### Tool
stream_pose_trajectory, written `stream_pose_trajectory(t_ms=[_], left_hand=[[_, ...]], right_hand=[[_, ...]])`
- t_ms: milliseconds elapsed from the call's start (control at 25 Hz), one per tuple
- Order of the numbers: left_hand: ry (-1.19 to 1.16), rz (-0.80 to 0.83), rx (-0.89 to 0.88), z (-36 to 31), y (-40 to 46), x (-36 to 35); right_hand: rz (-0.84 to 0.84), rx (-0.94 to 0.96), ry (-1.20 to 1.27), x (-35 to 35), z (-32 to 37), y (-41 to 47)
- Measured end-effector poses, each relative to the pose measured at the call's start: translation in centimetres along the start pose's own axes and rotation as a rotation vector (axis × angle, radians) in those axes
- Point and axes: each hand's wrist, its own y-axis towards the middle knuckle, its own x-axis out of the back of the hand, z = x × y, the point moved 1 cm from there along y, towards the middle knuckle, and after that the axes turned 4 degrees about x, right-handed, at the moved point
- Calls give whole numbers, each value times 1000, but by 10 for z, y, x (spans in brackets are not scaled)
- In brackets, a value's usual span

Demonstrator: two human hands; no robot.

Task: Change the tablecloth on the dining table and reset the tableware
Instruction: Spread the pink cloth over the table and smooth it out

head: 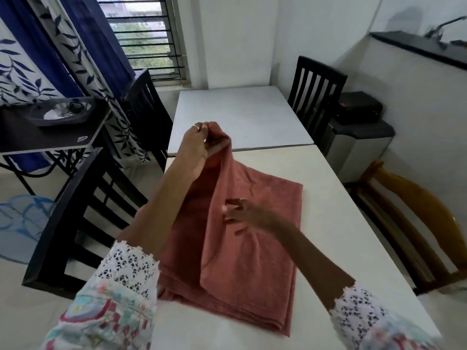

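Here, one folded tablecloth (242,261), corner pinched in left hand (195,145); right hand (241,213) loose, fingers spread.

White lace-cuffed floral sleeves (121,294), finger rings (195,126)

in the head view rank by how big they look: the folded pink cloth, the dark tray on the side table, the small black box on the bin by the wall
1. pink cloth, by far the largest, though it lies nearest the camera.
2. dark tray.
3. black box.
The tray and the box look close in size, so their order is unsure.
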Motion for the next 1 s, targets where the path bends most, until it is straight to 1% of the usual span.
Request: stream_pose_trajectory(t_ms=[80, 120, 160, 200, 240, 280, 320, 360, 400, 440, 480, 520, 560, 600, 640, 680, 760, 800, 840, 880, 920, 960, 1000], left_hand=[[-242, 17, -18, -17, -5, -10], [-306, 0, -54, -28, -5, -6], [-201, -61, -120, -39, -4, 4], [115, -129, -205, -47, 2, 18], [646, -170, -234, -53, 7, 33], [1177, -175, -187, -52, 10, 43], [1528, -106, -141, -45, 12, 45], [1658, 16, -165, -36, 10, 39], [1547, 166, -224, -25, 3, 21], [1375, 270, -296, -16, -3, 4], [1236, 261, -364, -10, -1, -9], [1166, 183, -444, -9, 6, -18], [1165, 78, -480, -13, 8, -21], [1176, -15, -474, -14, 15, -20], [1137, -84, -416, -16, 19, -17], [1068, -127, -342, -17, 22, -14], [774, -153, -215, -21, 25, -13], [651, -167, -173, -22, 26, -10], [569, -170, -144, -22, 30, -6], [525, -172, -102, -23, 26, -5], [487, -168, -58, -20, 23, -4], [448, -165, -16, -19, 17, -5], [382, -163, 9, -16, 17, -5]], right_hand=[[-108, -33, 104, -22, 9, 14], [-210, -17, 83, -21, 12, 19], [-357, 19, 70, -9, 14, 24], [-531, 89, 62, 10, 20, 25], [-683, 163, 61, 32, 33, 23], [-768, 244, 25, 53, 52, 17], [-751, 308, -66, 69, 75, 12], [-671, 364, -234, 78, 102, 4], [-578, 417, -393, 79, 127, -1], [-542, 469, -497, 74, 145, -3], [-561, 532, -499, 68, 153, -3], [-611, 587, -443, 61, 150, -3], [-737, 612, -365, 55, 130, 3], [-885, 591, -297, 42, 103, 3], [-952, 522, -269, 29, 59, 9], [-938, 432, -303, 13, 17, 13], [-710, 160, -376, -18, -48, 15], [-587, 69, -314, -31, -64, 13], [-511, 73, -212, -45, -68, 9], [-511, 115, -129, -54, -63, 5], [-551, 167, -47, -59, -53, 4], [-607, 201, -73, -64, -41, 6], [-639, 186, -84, -67, -40, 12]])
